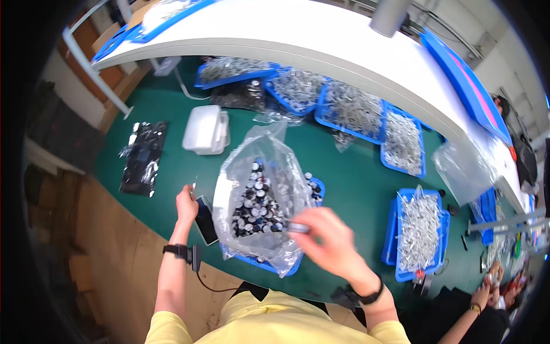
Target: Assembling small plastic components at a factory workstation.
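Note:
A large clear plastic bag [229,189] gapes in front of me, full of small round black and white parts [258,209]. It rests on a blue tray [295,266], with more such parts beside it. At the bag's right edge, my right hand [327,239] pinches a small grey and dark piece [298,227], blurred by motion. My left hand [186,203] is closed left of the bag. Something small and clear seems to poke from its fingertips, too small to name. A dark phone [205,220] lies between that hand and the bag.
White plastic containers [203,131] and a black bag [143,157] lie at left. Blue trays of clear parts [352,109] line the back under a white shelf [258,26]. Another blue tray [421,229] is stacked at right. A co-worker's arms [475,304] show at lower right.

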Tool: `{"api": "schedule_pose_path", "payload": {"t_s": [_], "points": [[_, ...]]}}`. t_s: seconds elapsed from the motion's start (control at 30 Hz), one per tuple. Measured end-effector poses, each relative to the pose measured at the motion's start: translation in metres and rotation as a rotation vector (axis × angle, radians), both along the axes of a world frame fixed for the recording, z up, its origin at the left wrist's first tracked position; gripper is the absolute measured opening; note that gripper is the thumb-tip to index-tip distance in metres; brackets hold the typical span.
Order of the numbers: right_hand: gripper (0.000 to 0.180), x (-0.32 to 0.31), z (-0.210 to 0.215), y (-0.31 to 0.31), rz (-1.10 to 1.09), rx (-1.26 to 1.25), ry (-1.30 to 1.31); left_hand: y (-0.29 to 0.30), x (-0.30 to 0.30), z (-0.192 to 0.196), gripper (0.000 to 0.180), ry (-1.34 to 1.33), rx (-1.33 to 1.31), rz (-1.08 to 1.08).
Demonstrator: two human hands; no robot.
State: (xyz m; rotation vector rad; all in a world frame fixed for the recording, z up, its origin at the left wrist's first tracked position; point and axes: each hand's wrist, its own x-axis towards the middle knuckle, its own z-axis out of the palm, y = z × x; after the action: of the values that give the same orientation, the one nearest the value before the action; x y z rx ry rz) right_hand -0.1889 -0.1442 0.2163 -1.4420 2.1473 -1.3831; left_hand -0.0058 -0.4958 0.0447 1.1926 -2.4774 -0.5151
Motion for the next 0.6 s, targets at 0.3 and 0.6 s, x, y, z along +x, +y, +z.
{"api": "schedule_pose_path", "payload": {"t_s": [0.3, 0.6], "points": [[0.024, 0.026, -0.032, -0.092, -0.121, 0.296, 0.631, -0.09, -0.025, -0.1, 0.032, -0.171, 0.075, -0.112], [0.028, -0.003, -0.017, -0.038, -0.259, 0.277, -0.282, 0.059, 0.002, 0.181, 0.046, 0.342, 0.975, -0.111]]}}
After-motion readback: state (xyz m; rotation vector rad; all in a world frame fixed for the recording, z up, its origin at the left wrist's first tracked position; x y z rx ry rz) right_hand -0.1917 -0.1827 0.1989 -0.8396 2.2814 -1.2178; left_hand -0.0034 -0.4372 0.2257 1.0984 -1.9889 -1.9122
